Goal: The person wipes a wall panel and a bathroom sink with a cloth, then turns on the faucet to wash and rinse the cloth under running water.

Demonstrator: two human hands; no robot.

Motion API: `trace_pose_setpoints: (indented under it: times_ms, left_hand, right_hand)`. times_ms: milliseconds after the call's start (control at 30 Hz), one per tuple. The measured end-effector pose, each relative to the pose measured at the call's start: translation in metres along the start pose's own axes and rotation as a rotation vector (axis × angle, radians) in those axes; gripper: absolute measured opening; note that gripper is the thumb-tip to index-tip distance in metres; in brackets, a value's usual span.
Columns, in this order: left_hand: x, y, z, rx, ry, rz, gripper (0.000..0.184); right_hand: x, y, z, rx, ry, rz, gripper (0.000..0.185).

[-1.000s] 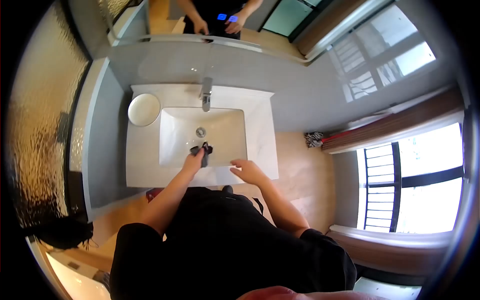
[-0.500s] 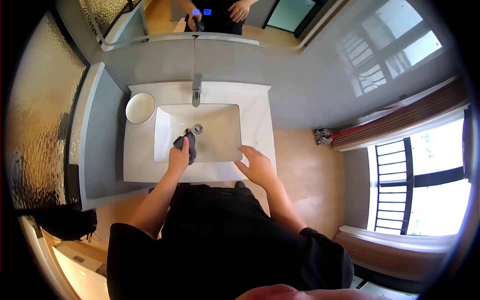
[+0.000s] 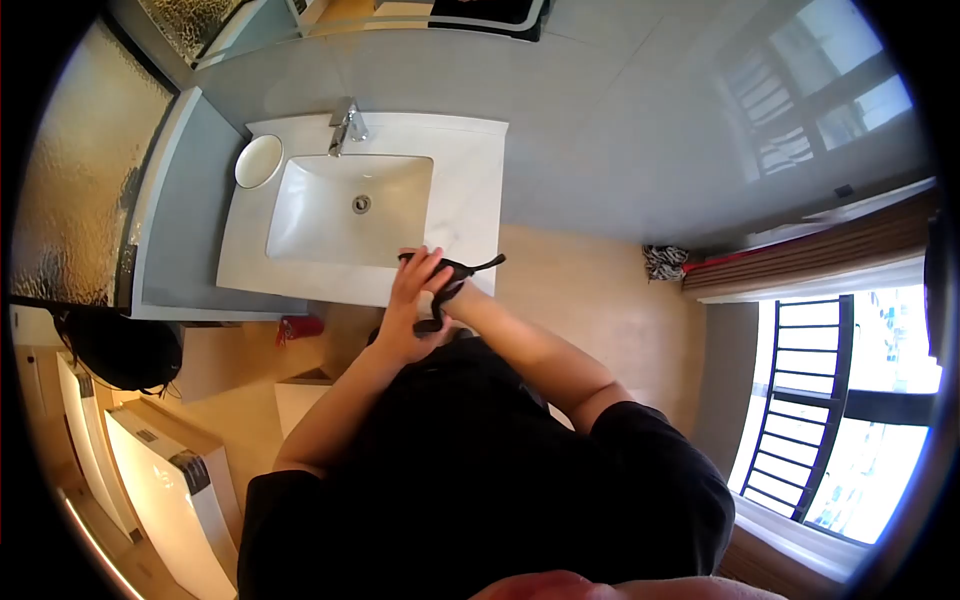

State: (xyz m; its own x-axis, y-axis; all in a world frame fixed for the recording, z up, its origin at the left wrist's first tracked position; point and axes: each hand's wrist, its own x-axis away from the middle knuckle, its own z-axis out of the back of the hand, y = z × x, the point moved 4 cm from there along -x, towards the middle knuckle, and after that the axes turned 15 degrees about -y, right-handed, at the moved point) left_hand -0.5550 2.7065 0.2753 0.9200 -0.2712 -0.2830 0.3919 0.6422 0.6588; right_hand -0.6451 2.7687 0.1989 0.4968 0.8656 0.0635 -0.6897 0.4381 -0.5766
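Note:
A limp dark cloth (image 3: 455,270) hangs in bent, narrow strips at the front right corner of the sink. My left hand (image 3: 408,305) is closed on it, fingers pointing up. One end sticks out to the right, and another part droops toward my body. My right hand (image 3: 449,296) meets the left one behind the cloth, which crosses near its wrist. Its fingers are mostly hidden, so their grip cannot be made out. Beyond both hands lies the white rectangular sink (image 3: 310,215) with a metal drain (image 3: 361,204).
A chrome faucet (image 3: 346,127) rises behind the sink. At the left on the white countertop (image 3: 468,180) stands a white bowl (image 3: 259,161). A grey partition (image 3: 190,215) borders the left side. A black bag (image 3: 120,350) and a red object (image 3: 300,328) are lower left.
My left hand has brought the cloth out of the sink, toward me and right. My right hand has left the sink's right rim and met it. The view has shifted right.

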Motion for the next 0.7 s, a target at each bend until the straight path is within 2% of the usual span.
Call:
trace_pose_setpoints:
  times_ms: [67,100,167,233,300,367,433,533,633,667,700]
  left_hand:
    - [0.002,0.009,-0.013,0.015,0.033,0.023,0.064]
    - [0.006,0.02,-0.018,-0.091,0.065,0.06,0.062]
    - [0.007,0.033,-0.022,-0.197,0.097,0.101,0.06]
    - [0.005,0.042,-0.031,-0.161,-0.11,0.021,0.058]
    - [0.001,0.041,-0.043,-0.109,-0.116,-0.024,0.058]
    - [0.002,0.036,-0.062,0.059,-0.242,-0.197,0.053]
    - [-0.003,0.036,-0.076,0.05,-0.276,-0.307,0.053]
    - [-0.008,0.032,-0.106,-0.019,-0.304,-0.288,0.052]
    - [0.007,0.019,-0.11,0.01,-0.319,-0.131,0.052]
    - [0.019,0.009,-0.11,0.215,-0.261,-0.071,0.052]
    - [0.03,-0.001,-0.112,0.419,-0.201,-0.016,0.051]
  right_hand:
    - [-0.004,-0.007,-0.003,-0.038,0.012,0.037,0.043]
    - [-0.005,-0.006,-0.007,-0.092,0.014,0.042,0.043]
    - [0.011,-0.004,-0.021,-0.316,-0.004,0.024,0.043]
    - [0.039,0.008,-0.05,-0.733,-0.035,-0.056,0.043]
    - [0.072,0.027,-0.08,-1.265,-0.068,-0.184,0.043]
    - [0.097,0.052,-0.102,-1.74,-0.068,-0.31,0.043]
    - [0.113,0.076,-0.109,-1.953,-0.056,-0.371,0.044]
    - [0.14,0.099,-0.106,-2.023,-0.064,-0.404,0.044]
    - [0.163,0.096,-0.085,-1.99,-0.137,-0.402,0.044]
    - [0.166,0.092,-0.076,-1.978,-0.163,-0.404,0.044]
    - [0.171,0.075,-0.051,-1.82,-0.235,-0.431,0.043]
